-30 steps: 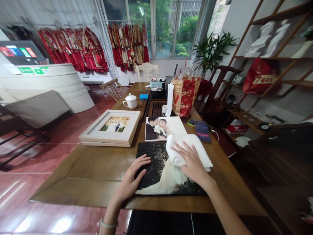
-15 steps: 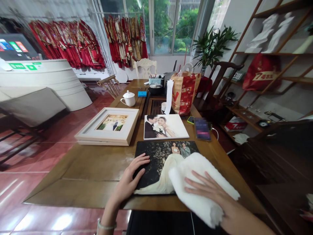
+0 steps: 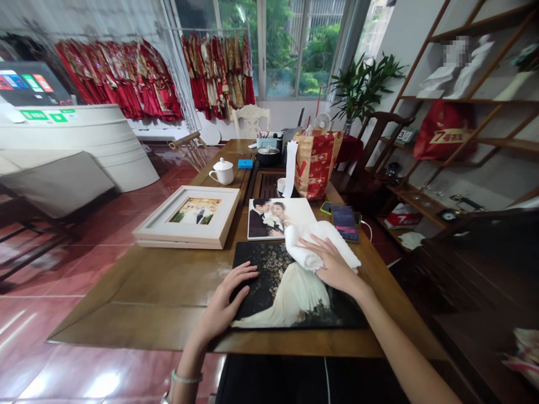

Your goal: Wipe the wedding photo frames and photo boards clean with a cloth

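Observation:
A dark photo panel (image 3: 269,292), printed with a long pale dress and blossoms, lies flat at the near side of the wooden table. My left hand (image 3: 236,286) rests on its left edge, fingers stretched out and holding nothing. A folded white towel (image 3: 341,241) covers the panel's upper right part and overlaps the near edge of a white-edged wedding photo (image 3: 261,221) behind it. My right hand (image 3: 330,261) holds the towel from above, fingers over the cloth, arm reaching across the panel's right side. The towel hides the couple's upper bodies on the dark panel.
Left of the photos lies a light wood picture frame (image 3: 189,216). A phone (image 3: 345,221) with a cable sits close right of the towel. Further back are a lidded white cup (image 3: 222,171), a blue box (image 3: 245,164) and a red-and-tan paper bag (image 3: 318,165).
My right hand has moved the towel away from me and slightly left, from the panel's lower right to its upper edge. The lower right of the panel now shows. My left hand stays put.

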A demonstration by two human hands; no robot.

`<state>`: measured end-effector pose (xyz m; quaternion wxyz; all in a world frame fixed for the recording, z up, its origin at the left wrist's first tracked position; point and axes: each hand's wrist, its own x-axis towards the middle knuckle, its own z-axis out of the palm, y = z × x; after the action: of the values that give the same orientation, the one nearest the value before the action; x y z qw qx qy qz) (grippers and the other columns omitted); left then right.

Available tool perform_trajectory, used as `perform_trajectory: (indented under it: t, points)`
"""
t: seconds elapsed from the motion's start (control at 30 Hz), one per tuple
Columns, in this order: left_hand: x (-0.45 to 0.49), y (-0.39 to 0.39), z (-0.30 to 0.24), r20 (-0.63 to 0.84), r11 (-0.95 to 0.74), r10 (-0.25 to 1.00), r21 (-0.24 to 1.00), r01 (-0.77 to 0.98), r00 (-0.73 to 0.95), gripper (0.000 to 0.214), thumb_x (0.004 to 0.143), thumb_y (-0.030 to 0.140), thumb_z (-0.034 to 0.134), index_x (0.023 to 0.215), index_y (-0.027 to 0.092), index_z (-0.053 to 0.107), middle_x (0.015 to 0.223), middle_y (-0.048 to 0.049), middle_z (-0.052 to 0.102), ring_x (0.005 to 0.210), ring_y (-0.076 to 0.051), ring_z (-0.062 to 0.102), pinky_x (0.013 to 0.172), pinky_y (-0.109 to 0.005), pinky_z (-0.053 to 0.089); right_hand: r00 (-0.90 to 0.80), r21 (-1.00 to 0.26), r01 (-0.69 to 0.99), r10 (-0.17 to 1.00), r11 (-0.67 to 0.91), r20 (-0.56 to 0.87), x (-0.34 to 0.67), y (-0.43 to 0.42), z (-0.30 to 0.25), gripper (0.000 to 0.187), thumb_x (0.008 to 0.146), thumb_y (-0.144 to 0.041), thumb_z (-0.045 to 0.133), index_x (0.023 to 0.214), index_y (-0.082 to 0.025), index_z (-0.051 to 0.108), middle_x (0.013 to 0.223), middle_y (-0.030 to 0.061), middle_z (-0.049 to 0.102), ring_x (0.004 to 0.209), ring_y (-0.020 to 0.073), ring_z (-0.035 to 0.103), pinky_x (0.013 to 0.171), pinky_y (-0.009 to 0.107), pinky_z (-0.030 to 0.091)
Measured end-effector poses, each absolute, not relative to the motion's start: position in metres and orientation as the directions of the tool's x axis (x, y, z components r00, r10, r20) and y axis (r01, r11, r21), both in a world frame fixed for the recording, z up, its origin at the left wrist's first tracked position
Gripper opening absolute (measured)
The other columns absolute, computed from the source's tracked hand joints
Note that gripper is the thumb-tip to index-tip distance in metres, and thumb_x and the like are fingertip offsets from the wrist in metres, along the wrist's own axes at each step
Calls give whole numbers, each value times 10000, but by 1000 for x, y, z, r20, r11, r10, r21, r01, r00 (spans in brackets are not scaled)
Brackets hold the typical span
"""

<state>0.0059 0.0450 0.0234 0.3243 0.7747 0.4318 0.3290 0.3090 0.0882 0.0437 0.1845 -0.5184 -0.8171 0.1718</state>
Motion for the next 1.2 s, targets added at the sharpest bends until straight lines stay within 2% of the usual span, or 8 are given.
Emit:
perform_trajectory:
  t: [0.13,0.23,0.43,0.57,0.7,0.83,1.0,1.2]
  points:
    - [6,45,22,234,-420,881,784,457,410,301,944,244,420,1207,259,566,1347,-56,531,1350,-216,366,1135,-478,282,-430,-483,761,894,433,125,294,41,48,806,599,-18,399,1343,-320,473,1455,-58,397,1411,219,172,1138,552,48]
    - [6,45,22,234,-421,881,784,456,412,301,945,250,417,1207,251,566,1344,-67,533,1349,-224,367,1131,-491,283,-489,-522,724,869,451,74,284,-6,52,852,597,-19,399,1381,-351,411,1479,-71,348,1415,217,149,1135,563,13]
    - [7,45,23,237,-422,880,787,451,411,299,943,249,420,1200,252,573,1341,-68,536,1344,-237,374,1121,-511,289,-635,-676,600,769,428,-77,293,-51,63,671,727,-117,488,1350,-365,458,1457,-45,389,1403,284,179,1116,616,68]
    - [7,45,24,249,-434,874,787,438,418,293,941,241,423,1190,248,577,1334,-69,544,1340,-233,382,1120,-504,296,-545,-713,611,836,344,-64,319,-35,66,633,771,-48,415,1328,-339,495,1423,-24,450,1399,236,208,1144,565,74]
    - [7,44,24,264,-444,871,784,434,414,297,938,237,432,1202,247,567,1328,-63,550,1334,-219,392,1127,-474,296,-477,-658,657,879,367,14,331,16,58,525,862,-166,435,1371,-293,443,1449,3,416,1401,223,205,1150,544,57]
    - [7,44,24,277,-450,870,783,430,407,288,931,239,447,1186,243,579,1319,-63,559,1328,-221,401,1123,-465,303,-393,-589,725,917,357,71,323,75,50,470,889,-266,451,1358,-243,467,1454,40,412,1394,227,231,1150,498,111]
    - [7,44,23,280,-453,869,781,430,407,284,932,240,443,1175,232,589,1308,-74,567,1316,-223,416,1115,-472,314,-339,-533,772,934,345,114,294,94,48,542,810,-188,492,1352,-199,478,1440,73,430,1383,248,258,1141,508,106]
    - [8,44,25,257,-436,877,779,451,405,257,930,247,446,1127,229,610,1321,-81,556,1316,-244,411,1106,-495,318,-555,-518,678,826,521,104,256,14,58,842,570,-29,422,1357,-327,455,1461,-72,383,1407,209,184,1149,523,37]
